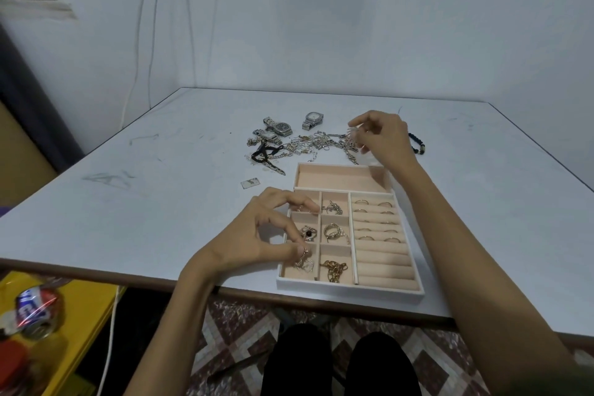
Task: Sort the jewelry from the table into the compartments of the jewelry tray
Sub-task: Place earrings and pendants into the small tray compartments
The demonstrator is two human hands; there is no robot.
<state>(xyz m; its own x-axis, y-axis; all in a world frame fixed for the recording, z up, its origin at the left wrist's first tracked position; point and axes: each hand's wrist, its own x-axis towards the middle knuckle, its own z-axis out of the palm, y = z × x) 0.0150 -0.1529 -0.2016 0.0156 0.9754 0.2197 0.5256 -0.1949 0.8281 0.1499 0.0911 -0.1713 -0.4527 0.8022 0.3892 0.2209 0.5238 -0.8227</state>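
The jewelry tray (350, 289) is sitting at the near edge of the table, just right of centre, with its pale pink lining facing up. Its right side is holding a bank of ring rolls with thin rings (374, 222) slotted into the far rows. A gold chain (334, 269) is lying in the near middle compartment, and the long far compartment is showing only its lining. The left hand (266, 235) is hovering over the tray's left column, thumb and a fingertip pinching a silver chain (303, 262) that is hanging into the near-left compartment. The right hand (382, 135) is reaching past the tray, with its fingers curled and thumb and forefinger drawn close together. Whether they are gripping a piece cannot be told.

Beyond the tray, a tangled jewelry pile (308, 145) is spreading across the table (160, 186), with two metal watches (282, 128) at its far edge and a dark beaded bracelet (418, 146) lying apart to the right. The tabletop is pale grey-white and scuffed with dark marks. A plain pale wall is rising behind it, with thin cords (144, 42) hanging down on the left. A yellow surface (80, 315) is showing at the lower left, and patterned floor tiles (231, 331) are visible beneath the table.
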